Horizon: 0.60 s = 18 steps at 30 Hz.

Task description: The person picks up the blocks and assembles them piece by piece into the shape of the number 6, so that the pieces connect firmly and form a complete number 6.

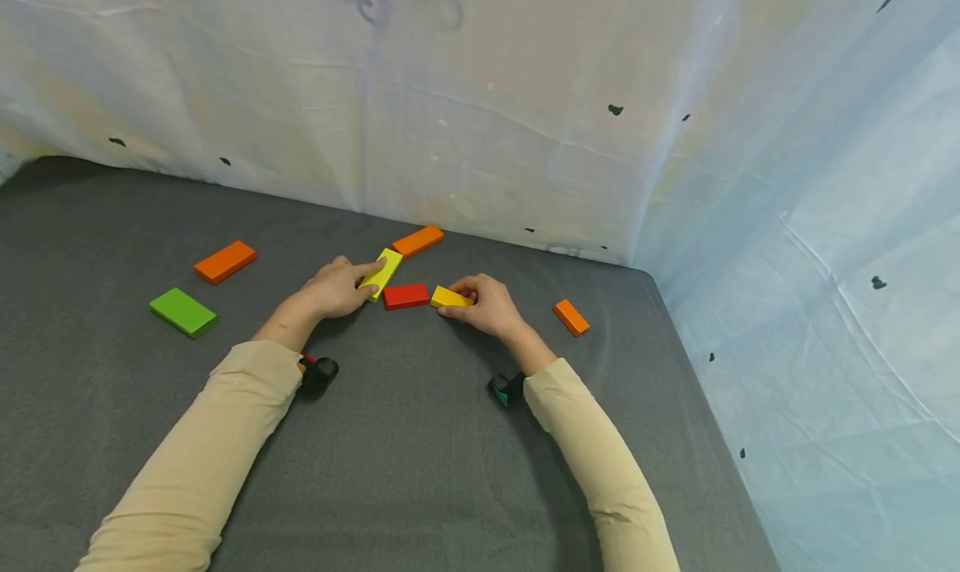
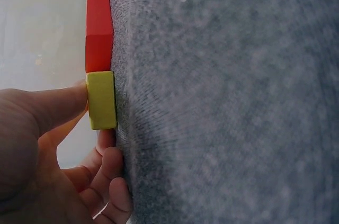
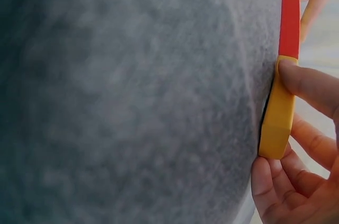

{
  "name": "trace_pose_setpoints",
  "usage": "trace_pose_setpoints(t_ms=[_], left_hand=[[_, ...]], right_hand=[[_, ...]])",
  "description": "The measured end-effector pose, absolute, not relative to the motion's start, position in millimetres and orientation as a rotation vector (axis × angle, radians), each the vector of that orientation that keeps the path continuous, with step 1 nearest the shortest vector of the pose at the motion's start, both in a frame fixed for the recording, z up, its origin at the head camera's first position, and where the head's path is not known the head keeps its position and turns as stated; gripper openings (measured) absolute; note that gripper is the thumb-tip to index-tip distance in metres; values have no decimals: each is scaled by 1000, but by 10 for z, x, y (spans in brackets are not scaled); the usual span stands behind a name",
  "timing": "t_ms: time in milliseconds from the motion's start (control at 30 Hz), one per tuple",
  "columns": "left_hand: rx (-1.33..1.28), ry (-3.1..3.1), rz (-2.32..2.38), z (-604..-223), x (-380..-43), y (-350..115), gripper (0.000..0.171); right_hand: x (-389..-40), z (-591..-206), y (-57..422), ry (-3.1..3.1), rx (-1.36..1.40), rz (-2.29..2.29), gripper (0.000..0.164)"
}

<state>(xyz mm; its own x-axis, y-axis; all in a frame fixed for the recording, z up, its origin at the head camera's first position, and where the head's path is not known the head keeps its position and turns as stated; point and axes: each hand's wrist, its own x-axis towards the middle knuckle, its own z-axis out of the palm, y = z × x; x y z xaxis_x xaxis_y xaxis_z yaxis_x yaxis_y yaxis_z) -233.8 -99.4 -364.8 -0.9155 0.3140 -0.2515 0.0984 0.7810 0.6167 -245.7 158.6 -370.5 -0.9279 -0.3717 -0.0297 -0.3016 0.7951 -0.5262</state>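
Note:
A lime-yellow block (image 1: 382,275) lies slanted on the grey cloth, with the thumb and index finger of my left hand (image 1: 335,288) on it. In the left wrist view, the thumb is against the upper face of that lime-yellow block (image 2: 101,100). A red block (image 1: 407,296) lies flat between the hands, its left end right at the lime-yellow one. My right hand (image 1: 486,307) holds a deeper yellow block (image 1: 450,297) between thumb and fingers. The right wrist view shows this yellow block (image 3: 276,121) end to end with the red block (image 3: 290,20).
An orange block (image 1: 417,240) lies just beyond the lime-yellow one. Farther left are another orange block (image 1: 225,262) and a green block (image 1: 183,312). A smaller orange block (image 1: 572,317) sits right of my right hand. A pale sheet (image 1: 480,97) hangs behind the grey surface (image 1: 420,455).

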Motion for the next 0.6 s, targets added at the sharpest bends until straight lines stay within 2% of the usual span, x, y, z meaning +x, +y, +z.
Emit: trace_pose_setpoints(t_ms=[600], left_hand=[[339, 2634, 902, -3653, -2324, -1005, 55]], right_hand=[[-2470, -3696, 1555, 2816, -494, -771, 42]])
